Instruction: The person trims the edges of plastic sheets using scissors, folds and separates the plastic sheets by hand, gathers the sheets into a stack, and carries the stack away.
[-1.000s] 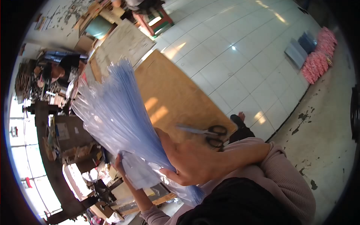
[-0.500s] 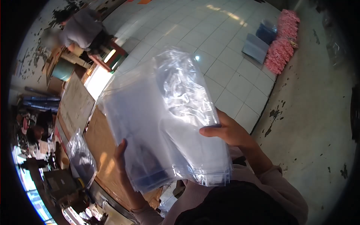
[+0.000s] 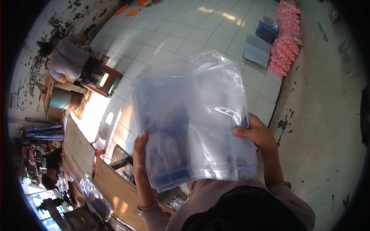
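Observation:
A stack of clear, bluish plastic sheets or bags is held up in front of my body, its broad face toward the camera. My left hand grips the stack's left edge, with the thumb showing and the other fingers hidden behind it. On the right edge, my right hand has its thumb across the front of the plastic and its fingers behind. The upper edge of the stack is loose and crinkled.
Lower left are a brown tabletop and a clear plastic bundle. One person sits upper left near a red stool; another is at far left. Pink bundles and grey-blue sheets lie on the tiled floor.
The stack was first fanned and edge-on, then turned broad face to view; now it is flatter and more upright between both hands. The view has swung away from the table, and the scissors are out of sight.

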Demonstrator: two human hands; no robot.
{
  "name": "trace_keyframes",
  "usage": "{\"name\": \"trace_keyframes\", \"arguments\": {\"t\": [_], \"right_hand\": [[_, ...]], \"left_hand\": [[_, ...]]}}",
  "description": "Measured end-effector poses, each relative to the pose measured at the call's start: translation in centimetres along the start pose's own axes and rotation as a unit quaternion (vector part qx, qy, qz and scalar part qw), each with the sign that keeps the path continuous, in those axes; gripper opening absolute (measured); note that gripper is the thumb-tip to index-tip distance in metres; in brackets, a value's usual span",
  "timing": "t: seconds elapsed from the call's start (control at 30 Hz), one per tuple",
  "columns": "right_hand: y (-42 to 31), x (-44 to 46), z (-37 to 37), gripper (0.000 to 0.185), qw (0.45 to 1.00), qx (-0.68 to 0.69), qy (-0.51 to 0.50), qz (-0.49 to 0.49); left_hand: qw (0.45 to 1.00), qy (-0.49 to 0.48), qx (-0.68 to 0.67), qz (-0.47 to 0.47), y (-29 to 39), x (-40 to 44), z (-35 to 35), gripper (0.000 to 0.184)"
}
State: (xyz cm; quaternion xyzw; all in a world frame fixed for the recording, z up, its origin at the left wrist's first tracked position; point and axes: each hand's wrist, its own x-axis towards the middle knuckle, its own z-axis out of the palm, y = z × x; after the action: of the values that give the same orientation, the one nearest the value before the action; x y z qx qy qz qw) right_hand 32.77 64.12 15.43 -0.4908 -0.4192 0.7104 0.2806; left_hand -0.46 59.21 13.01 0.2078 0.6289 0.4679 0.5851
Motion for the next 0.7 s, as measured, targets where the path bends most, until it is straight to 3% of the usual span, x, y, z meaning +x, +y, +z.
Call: {"name": "trace_keyframes", "arguments": {"t": [0.1, 0.17, 0.2, 0.33, 0.4, 0.7], "right_hand": [[-1.3, 4.3, -2.1, 0.067, 0.998, 0.029, 0.051, -0.020], [-3.2, 6.4, -3.2, 0.066, 0.993, 0.057, 0.099, -0.009], [-4.2, 7.4, -3.4, 0.065, 0.988, 0.077, 0.122, -0.055], [-6.4, 11.6, -7.2, 0.068, 0.969, 0.105, 0.206, -0.086], [-7.6, 13.0, -8.5, 0.071, 0.957, 0.144, 0.244, -0.056], [-8.6, 19.1, -16.0, 0.075, 0.898, 0.159, 0.407, -0.046]], "left_hand": [[0.998, -0.046, 0.002, 0.045, 2.5, 6.2, 1.5, 0.049], [0.997, -0.014, 0.053, 0.056, 4.4, 10.4, 3.2, 0.049], [0.997, -0.058, 0.002, 0.046, 5.2, 12.4, 4.3, 0.048], [0.978, -0.175, -0.113, -0.028, 8.5, 20.2, 9.7, 0.048], [0.965, -0.209, -0.146, -0.064, 10.6, 22.1, 13.3, 0.048], [0.938, -0.330, -0.040, -0.096, 13.6, 36.4, 25.4, 0.055]]}}
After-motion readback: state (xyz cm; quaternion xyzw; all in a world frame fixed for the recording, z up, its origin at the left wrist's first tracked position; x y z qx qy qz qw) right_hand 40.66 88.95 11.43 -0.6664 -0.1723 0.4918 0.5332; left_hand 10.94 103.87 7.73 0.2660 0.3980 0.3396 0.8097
